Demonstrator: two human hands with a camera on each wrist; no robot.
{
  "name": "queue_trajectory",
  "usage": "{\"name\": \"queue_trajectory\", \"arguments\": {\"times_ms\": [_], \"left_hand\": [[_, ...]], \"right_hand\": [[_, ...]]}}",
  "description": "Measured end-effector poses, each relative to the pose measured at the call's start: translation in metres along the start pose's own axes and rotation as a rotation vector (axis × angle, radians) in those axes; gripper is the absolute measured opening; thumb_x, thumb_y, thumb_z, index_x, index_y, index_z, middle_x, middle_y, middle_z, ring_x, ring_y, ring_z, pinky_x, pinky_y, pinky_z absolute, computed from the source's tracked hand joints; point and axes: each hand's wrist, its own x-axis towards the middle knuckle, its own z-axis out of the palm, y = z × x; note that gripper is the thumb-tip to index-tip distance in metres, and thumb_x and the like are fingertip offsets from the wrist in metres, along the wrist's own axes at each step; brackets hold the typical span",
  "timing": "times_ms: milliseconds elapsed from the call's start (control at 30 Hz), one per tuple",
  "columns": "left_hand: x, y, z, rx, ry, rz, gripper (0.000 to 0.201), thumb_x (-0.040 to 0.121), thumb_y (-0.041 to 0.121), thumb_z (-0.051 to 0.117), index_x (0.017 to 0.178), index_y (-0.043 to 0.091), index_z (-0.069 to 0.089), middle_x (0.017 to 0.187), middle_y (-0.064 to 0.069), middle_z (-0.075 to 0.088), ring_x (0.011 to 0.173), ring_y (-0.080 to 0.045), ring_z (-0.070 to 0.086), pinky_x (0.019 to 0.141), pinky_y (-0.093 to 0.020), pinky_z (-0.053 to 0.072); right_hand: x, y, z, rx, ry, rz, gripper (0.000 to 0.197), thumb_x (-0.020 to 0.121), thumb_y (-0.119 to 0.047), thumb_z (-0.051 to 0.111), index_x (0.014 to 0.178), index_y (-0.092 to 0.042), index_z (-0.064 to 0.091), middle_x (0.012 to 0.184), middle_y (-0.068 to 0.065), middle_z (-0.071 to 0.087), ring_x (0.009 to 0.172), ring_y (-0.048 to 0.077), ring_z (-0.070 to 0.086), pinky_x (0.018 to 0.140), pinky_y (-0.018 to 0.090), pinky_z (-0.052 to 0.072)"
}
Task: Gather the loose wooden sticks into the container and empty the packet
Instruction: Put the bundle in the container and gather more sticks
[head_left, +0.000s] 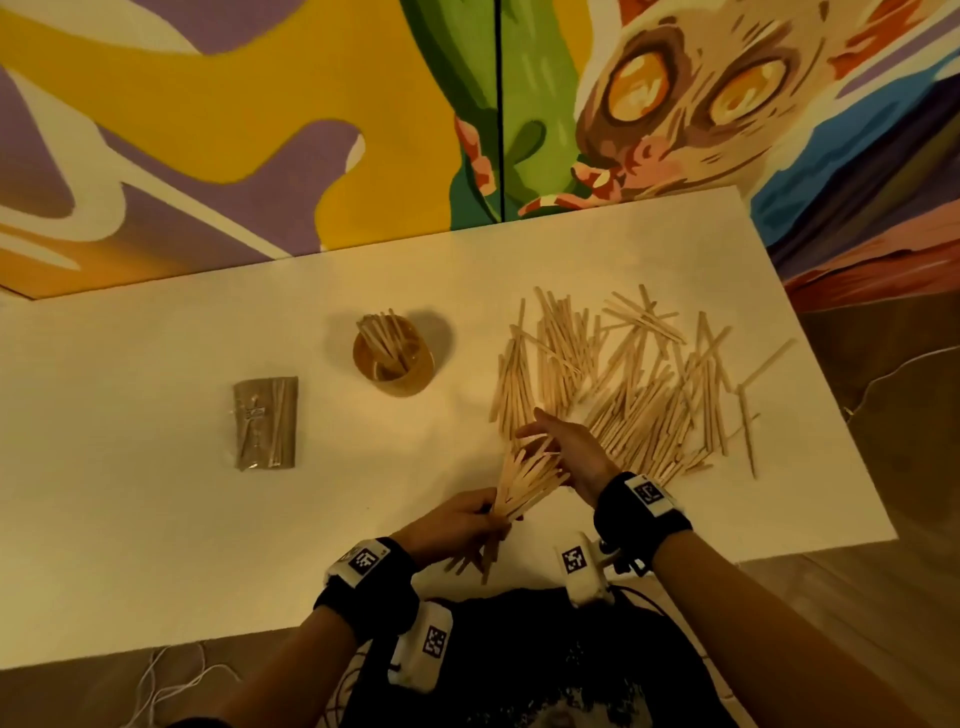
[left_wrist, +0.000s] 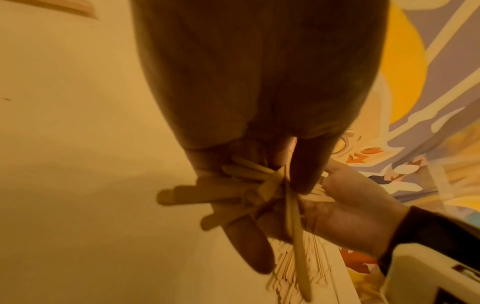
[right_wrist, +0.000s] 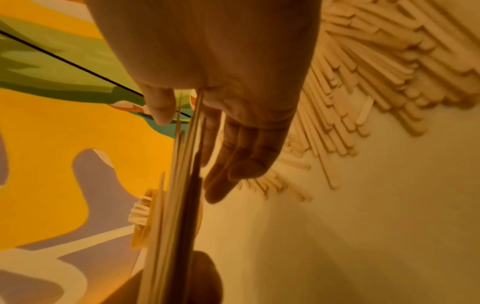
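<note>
My left hand (head_left: 453, 526) grips the lower end of a fanned bundle of wooden sticks (head_left: 525, 480) just above the table's near edge. My right hand (head_left: 565, 441) lies with straight fingers against the bundle's upper end; in the right wrist view the sticks (right_wrist: 182, 185) run between its thumb (right_wrist: 161, 107) and flat fingers (right_wrist: 233, 156). A wide pile of loose sticks (head_left: 628, 384) is spread on the right half of the table. The round wooden container (head_left: 395, 364) stands mid-table with several sticks upright in it. The clear packet (head_left: 266, 423) of sticks lies flat to its left.
The white table (head_left: 156, 467) ends close to my body at the front and at a painted wall (head_left: 260, 130) behind. A few stray sticks (head_left: 748, 415) lie near the right edge. White cords (head_left: 171, 680) lie on the floor at the lower left.
</note>
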Motion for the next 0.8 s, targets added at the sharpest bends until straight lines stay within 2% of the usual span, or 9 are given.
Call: {"name": "queue_trajectory", "arguments": {"times_ms": [100, 167, 267, 400, 467, 567, 633, 700, 800], "left_hand": [[-0.009, -0.009, -0.015, -0.068, -0.015, -0.039, 0.021, 0.095, 0.0, 0.043, 0.106, 0.011, 0.057, 0.08, -0.005, 0.054, 0.056, -0.01, 0.056, 0.051, -0.02, 0.045], [-0.013, -0.014, -0.024, -0.113, -0.012, -0.066, 0.023, 0.092, 0.001, 0.043, 0.105, 0.01, 0.059, 0.081, -0.007, 0.055, 0.059, -0.014, 0.056, 0.053, -0.023, 0.047], [-0.02, -0.021, -0.033, -0.134, -0.019, -0.078, 0.023, 0.091, 0.006, 0.039, 0.102, 0.01, 0.059, 0.079, -0.007, 0.053, 0.059, -0.016, 0.055, 0.053, -0.025, 0.051], [-0.028, -0.026, -0.045, -0.133, -0.002, -0.071, 0.025, 0.095, 0.008, 0.033, 0.102, 0.011, 0.057, 0.075, -0.004, 0.051, 0.052, -0.016, 0.052, 0.049, -0.025, 0.05], [-0.032, -0.027, -0.053, -0.144, 0.025, -0.072, 0.023, 0.095, 0.009, 0.035, 0.102, 0.011, 0.057, 0.075, -0.004, 0.051, 0.052, -0.015, 0.049, 0.049, -0.025, 0.048], [-0.034, -0.032, -0.065, -0.16, 0.045, -0.059, 0.022, 0.094, 0.007, 0.037, 0.104, 0.011, 0.057, 0.074, -0.005, 0.05, 0.049, -0.016, 0.046, 0.049, -0.026, 0.047], [-0.036, -0.034, -0.072, -0.182, 0.038, -0.05, 0.02, 0.095, 0.009, 0.041, 0.107, 0.013, 0.057, 0.073, -0.005, 0.05, 0.047, -0.015, 0.045, 0.049, -0.026, 0.046], [-0.037, -0.035, -0.077, -0.18, 0.022, -0.052, 0.018, 0.096, 0.011, 0.042, 0.107, 0.013, 0.056, 0.073, -0.005, 0.05, 0.047, -0.015, 0.045, 0.047, -0.025, 0.045], [-0.037, -0.036, -0.085, -0.142, 0.016, -0.043, 0.018, 0.094, 0.016, 0.047, 0.109, 0.012, 0.055, 0.075, -0.008, 0.049, 0.049, -0.016, 0.044, 0.045, -0.026, 0.043]], "right_hand": [[0.001, 0.007, 0.022, 0.019, -0.006, -0.055, 0.038, 0.095, -0.033, 0.055, 0.083, -0.003, 0.074, 0.072, 0.014, 0.067, 0.056, 0.023, 0.058, 0.051, 0.024, 0.045], [0.002, 0.013, 0.036, -0.017, -0.017, -0.054, 0.033, 0.096, -0.027, 0.056, 0.078, -0.006, 0.075, 0.068, 0.013, 0.066, 0.055, 0.022, 0.057, 0.051, 0.025, 0.044], [0.003, 0.019, 0.057, -0.072, -0.063, -0.077, 0.027, 0.096, -0.018, 0.055, 0.081, -0.007, 0.075, 0.073, 0.015, 0.066, 0.062, 0.023, 0.061, 0.057, 0.027, 0.047], [0.005, 0.017, 0.073, -0.055, -0.129, -0.134, 0.009, 0.086, -0.002, 0.066, 0.089, -0.003, 0.074, 0.081, 0.018, 0.071, 0.072, 0.025, 0.068, 0.066, 0.03, 0.055], [0.006, 0.014, 0.078, -0.081, -0.148, -0.116, 0.008, 0.084, -0.006, 0.07, 0.09, -0.003, 0.074, 0.084, 0.018, 0.072, 0.073, 0.026, 0.068, 0.066, 0.033, 0.053], [0.008, 0.009, 0.082, -0.117, -0.18, -0.083, 0.021, 0.085, -0.018, 0.072, 0.093, 0.001, 0.074, 0.093, 0.022, 0.073, 0.077, 0.025, 0.067, 0.065, 0.029, 0.052], [0.008, 0.006, 0.085, -0.105, -0.189, -0.078, 0.027, 0.087, -0.024, 0.069, 0.096, 0.0, 0.074, 0.097, 0.025, 0.072, 0.082, 0.028, 0.068, 0.071, 0.031, 0.054], [0.009, 0.002, 0.088, -0.093, -0.178, -0.083, 0.022, 0.088, -0.021, 0.068, 0.099, -0.003, 0.074, 0.097, 0.023, 0.073, 0.088, 0.032, 0.069, 0.078, 0.037, 0.055], [0.011, -0.001, 0.094, -0.138, -0.177, -0.078, 0.016, 0.084, -0.014, 0.072, 0.096, -0.004, 0.075, 0.095, 0.019, 0.074, 0.085, 0.028, 0.07, 0.075, 0.035, 0.056]]}}
